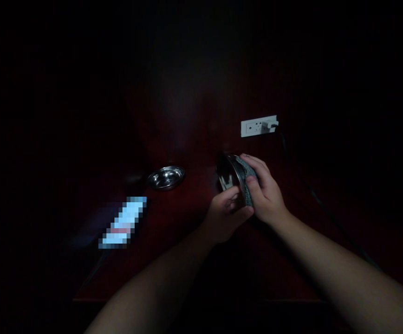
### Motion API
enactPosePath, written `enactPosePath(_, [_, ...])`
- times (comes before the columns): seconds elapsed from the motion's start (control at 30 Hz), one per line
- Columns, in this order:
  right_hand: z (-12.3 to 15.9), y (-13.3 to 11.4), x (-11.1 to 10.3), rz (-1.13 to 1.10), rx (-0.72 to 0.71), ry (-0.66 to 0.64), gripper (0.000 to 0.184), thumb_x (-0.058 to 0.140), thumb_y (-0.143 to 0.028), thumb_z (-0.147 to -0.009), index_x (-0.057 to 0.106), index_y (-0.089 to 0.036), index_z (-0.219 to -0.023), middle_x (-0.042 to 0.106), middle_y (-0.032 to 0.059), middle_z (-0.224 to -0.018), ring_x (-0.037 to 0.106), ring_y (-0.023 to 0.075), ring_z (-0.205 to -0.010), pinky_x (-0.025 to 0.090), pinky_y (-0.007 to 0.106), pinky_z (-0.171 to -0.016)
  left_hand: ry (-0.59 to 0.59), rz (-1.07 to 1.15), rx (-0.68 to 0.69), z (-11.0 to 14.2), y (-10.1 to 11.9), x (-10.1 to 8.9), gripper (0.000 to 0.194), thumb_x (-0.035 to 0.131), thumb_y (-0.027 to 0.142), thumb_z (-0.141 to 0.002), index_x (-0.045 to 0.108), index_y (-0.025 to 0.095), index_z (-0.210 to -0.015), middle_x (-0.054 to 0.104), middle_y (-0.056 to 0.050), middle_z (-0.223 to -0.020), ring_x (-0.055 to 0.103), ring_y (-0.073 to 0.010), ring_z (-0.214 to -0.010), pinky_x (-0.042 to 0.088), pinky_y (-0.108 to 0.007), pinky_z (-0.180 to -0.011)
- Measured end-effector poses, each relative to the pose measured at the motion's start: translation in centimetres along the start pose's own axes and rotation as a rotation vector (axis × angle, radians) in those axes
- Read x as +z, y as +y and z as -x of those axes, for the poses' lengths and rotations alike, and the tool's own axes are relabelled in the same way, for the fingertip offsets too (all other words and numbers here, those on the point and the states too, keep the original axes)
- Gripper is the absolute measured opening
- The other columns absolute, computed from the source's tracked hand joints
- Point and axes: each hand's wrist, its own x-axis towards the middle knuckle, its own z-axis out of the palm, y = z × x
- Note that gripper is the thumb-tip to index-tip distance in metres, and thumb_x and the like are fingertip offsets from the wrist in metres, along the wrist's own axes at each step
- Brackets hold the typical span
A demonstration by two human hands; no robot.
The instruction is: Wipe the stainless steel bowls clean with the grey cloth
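Room very dark on my feed; corners and far sides sink to black. A faint grey glow sits on the wall ahead, fading into dull red lower down. Table deep red, smooth, picking up a little sheen around the middle; its near edge shows as a thin line below the forearms. I can't make out clearly where table meets wall.

White socket plate on the wall, right of centre, slightly tilted in my view. A white plug sits in its right end. Dark cable drops from beside it and trails down to the right, lost near the right forearm.

On the table, left of centre: a shallow shiny metal dish, upright, catching the most light of any metal here. Nearer to me and farther left, a lit rectangular screen, blocked out in coarse pale-blue squares with a reddish band; contents unreadable.

Metal bowl is right of the dish, well apart, tipped on its side, mouth to the left. Left hand grips its near rim, fingers inside. Right hand is closed over a grey-green cloth pressed against the bowl's outside. Whether the bowl touches the table, I can't tell.
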Motion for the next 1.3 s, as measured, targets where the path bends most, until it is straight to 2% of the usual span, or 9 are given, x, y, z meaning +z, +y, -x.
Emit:
enactPosePath(0.2, [0.0,0.05,0.07,-0.009,0.016,0.007,0.037,0.04,-0.033,-0.092,0.049,-0.027,-0.127,0.05,0.0076,-0.132,0.044,0.0243,-0.125,0.032,0.05,-0.107,0.007,0.012,-0.018,0.09,-0.01,0.16,0.036,0.069,0.034,-0.073,0.06,0.013,-0.102,0.062,-0.007,-0.093,0.058,-0.0195,-0.086,0.046,-0.032,-0.076])
enactPosePath(0.63, [-0.11,0.09,-0.07,-0.016,0.041,0.019,0.038,0.039,-0.036,-0.092,0.05,-0.025,-0.126,0.053,0.0087,-0.128,0.047,0.0243,-0.121,0.035,0.049,-0.104,0.004,-0.009,-0.043,0.0,0.02,0.16,0.029,0.069,0.033,-0.073,0.061,0.012,-0.092,0.059,-0.004,-0.08,0.054,-0.0141,-0.073,0.043,-0.028,-0.067])
enactPosePath(0.87, [-0.19,0.08,-0.11,-0.019,0.043,0.013,0.037,0.04,-0.037,-0.092,0.051,-0.026,-0.126,0.053,0.0082,-0.128,0.047,0.0245,-0.121,0.036,0.049,-0.104,0.013,0.0,-0.009,-0.1,-0.01,0.18,0.032,0.07,0.03,-0.072,0.061,0.013,-0.098,0.062,-0.007,-0.092,0.058,-0.0175,-0.085,0.046,-0.031,-0.078])
enactPosePath(1.07, [-0.17,0.02,-0.09,-0.027,0.049,-0.009,0.039,0.039,-0.039,-0.092,0.05,-0.027,-0.127,0.052,0.0076,-0.13,0.046,0.0242,-0.123,0.035,0.049,-0.105,0.028,0.001,-0.03,-0.16,-0.11,0.24,0.037,0.066,0.037,-0.076,0.061,0.014,-0.104,0.061,-0.005,-0.087,0.058,-0.0161,-0.08,0.047,-0.03,-0.074])
enactPosePath(1.2, [-0.13,0.05,-0.11,-0.05,0.05,-0.036,0.04,0.038,-0.039,-0.093,0.049,-0.028,-0.129,0.05,0.0068,-0.132,0.043,0.0237,-0.126,0.032,0.049,-0.107,0.051,-0.031,0.057,-0.25,-0.09,0.35,0.033,0.067,0.036,-0.075,0.064,0.014,-0.101,0.056,-0.009,-0.107,0.057,-0.0189,-0.093,0.048,-0.03,-0.079])
enactPosePath(1.3, [-0.11,0.11,-0.13,-0.065,0.049,-0.048,0.04,0.038,-0.038,-0.093,0.048,-0.027,-0.13,0.05,0.0069,-0.133,0.043,0.0237,-0.127,0.032,0.049,-0.108,0.043,-0.046,0.063,-0.23,-0.13,0.35,0.031,0.065,0.034,-0.077,0.064,0.014,-0.101,0.056,-0.009,-0.108,0.057,-0.0188,-0.094,0.048,-0.03,-0.08])
